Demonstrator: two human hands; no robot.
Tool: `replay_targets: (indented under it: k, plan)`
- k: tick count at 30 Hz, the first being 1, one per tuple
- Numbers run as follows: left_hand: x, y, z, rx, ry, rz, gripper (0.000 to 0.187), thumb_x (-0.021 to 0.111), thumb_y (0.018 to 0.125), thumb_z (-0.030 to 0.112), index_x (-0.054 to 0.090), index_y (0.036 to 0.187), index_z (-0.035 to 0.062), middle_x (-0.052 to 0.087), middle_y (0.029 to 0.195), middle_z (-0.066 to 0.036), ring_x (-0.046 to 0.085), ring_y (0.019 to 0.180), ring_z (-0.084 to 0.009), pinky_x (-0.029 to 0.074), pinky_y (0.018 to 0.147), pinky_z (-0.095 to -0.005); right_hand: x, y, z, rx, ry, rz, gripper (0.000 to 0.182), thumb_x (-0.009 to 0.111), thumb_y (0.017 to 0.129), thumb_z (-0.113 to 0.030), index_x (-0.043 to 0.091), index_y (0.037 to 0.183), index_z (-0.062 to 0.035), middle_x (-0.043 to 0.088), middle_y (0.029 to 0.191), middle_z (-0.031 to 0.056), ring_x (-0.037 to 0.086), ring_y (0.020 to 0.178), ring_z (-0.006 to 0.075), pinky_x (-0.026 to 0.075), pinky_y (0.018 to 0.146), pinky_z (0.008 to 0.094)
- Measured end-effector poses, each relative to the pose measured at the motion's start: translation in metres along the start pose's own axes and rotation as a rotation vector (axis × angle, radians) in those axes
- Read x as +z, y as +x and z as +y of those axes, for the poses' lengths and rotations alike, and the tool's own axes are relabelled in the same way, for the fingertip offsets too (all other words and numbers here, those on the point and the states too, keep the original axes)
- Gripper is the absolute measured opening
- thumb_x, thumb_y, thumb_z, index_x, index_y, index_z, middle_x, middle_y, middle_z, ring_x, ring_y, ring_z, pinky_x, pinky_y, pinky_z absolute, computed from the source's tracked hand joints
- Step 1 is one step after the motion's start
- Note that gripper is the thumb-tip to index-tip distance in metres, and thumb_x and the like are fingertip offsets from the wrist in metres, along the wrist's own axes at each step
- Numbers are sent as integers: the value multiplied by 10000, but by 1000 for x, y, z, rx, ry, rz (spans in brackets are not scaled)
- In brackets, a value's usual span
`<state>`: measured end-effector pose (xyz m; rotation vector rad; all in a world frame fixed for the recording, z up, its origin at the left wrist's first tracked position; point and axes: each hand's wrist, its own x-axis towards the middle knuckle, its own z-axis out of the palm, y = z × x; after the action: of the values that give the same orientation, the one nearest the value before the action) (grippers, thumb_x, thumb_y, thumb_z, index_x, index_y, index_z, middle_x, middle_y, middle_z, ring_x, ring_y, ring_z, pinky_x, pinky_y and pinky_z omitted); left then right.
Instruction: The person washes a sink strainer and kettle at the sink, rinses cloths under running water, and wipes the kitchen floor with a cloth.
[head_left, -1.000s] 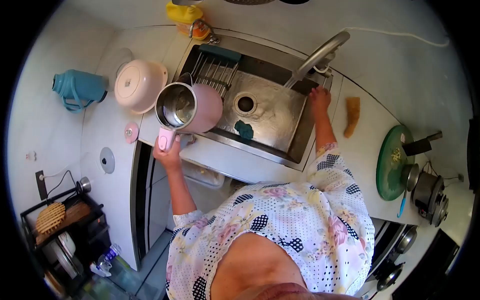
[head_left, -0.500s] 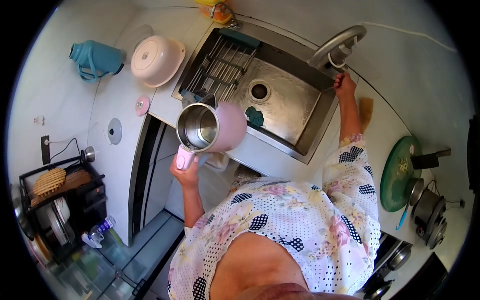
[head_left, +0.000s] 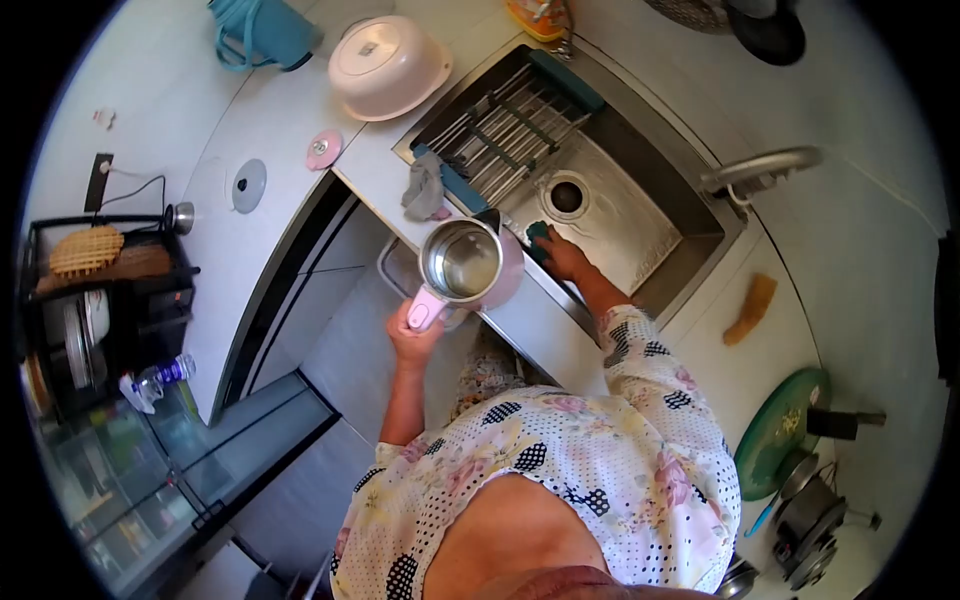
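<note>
My left hand (head_left: 410, 340) is wrapped round the handle of a pink electric kettle (head_left: 508, 272). The kettle is lidless and tilted, its steel inside facing up, held at the front edge of the steel sink (head_left: 640, 215). Inside the sink, near that edge, my right hand (head_left: 568, 260) has its fingers closed on a dark green scouring pad (head_left: 538, 242), which they partly cover. A grey cloth (head_left: 424, 188) lies at the sink's left rim, just beyond the kettle. On the counter to the left rests a round pink lid (head_left: 325, 149).
A metal drying rack (head_left: 510, 125) spans the sink's left part; the faucet (head_left: 765, 168) stands at its right. An upturned pink basin (head_left: 388, 72) and a blue thermos (head_left: 265, 35) occupy the left counter. Rightward are a yellow-brown sponge strip (head_left: 750, 308) and a green cutting board (head_left: 778, 425).
My right hand has moved from beside the faucet into the sink and taken hold of the green scouring pad. The kettle stays in my left hand. The whole view has shifted and turned.
</note>
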<state>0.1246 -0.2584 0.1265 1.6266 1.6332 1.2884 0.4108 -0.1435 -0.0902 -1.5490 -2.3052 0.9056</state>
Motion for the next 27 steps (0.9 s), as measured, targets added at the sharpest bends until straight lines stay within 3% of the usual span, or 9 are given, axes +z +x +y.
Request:
replay_targets:
  k: [3,6,10,11,13,16,17,21,27]
  plan:
    - [3,-4,-4,40,44,-14,237,731,600,112,613,784,19,589,655,-27,535,574,-96,435,550,-249,-5,-1,-21,257,248,-50,480,527,797,-263,448,1258,-157,393,1305,226,478,1101,377,415,903,395]
    - [4,-9,-17,62,19,-6,218,732,610,97,614,781,31,576,677,23,496,603,-49,414,551,-224,70,4,49,137,25,166,281,514,780,-224,595,1036,-140,531,1137,163,545,984,357,456,829,421]
    - [5,-14,-16,13,-34,-61,236,738,602,103,615,789,30,586,682,17,509,609,-61,423,561,-231,28,-34,53,85,-18,-74,179,523,738,-131,581,883,-43,614,891,184,591,828,374,484,733,415]
    - [3,-14,-14,32,2,-44,250,740,602,108,615,803,28,587,684,15,509,608,-64,425,564,-233,44,-42,66,330,38,69,152,551,721,-106,607,837,-25,625,829,185,600,818,357,483,725,413]
    - [8,-10,-11,82,52,-47,278,744,603,118,613,831,25,589,688,11,511,606,-71,429,568,-237,56,-54,82,341,266,463,105,591,706,-136,599,780,-62,619,697,88,603,667,260,481,633,373]
    - [9,-11,-31,52,-21,-34,294,722,613,136,608,859,21,604,697,-43,554,611,-122,449,582,-279,17,-74,70,617,1221,262,111,563,798,-204,610,789,-104,482,626,-16,446,536,92,331,435,244]
    - [10,-11,-31,11,-56,-48,277,714,611,141,610,839,24,608,683,-64,570,605,-142,457,581,-296,-11,-84,42,792,1373,398,127,555,800,-216,606,771,-103,496,657,-1,458,561,100,342,441,249]
    - [9,-1,-42,-1,-41,-80,226,701,631,108,602,817,24,600,677,-49,541,594,-141,450,580,-297,-27,-103,52,602,2011,555,196,538,809,-257,563,937,-110,570,992,77,521,977,245,423,868,496]
    - [11,12,-67,7,-2,-78,217,704,639,111,591,803,26,594,690,-77,540,596,-170,451,588,-311,-64,-111,21,371,2565,747,299,606,787,-229,506,1011,-59,541,1052,133,493,1044,323,348,943,615]
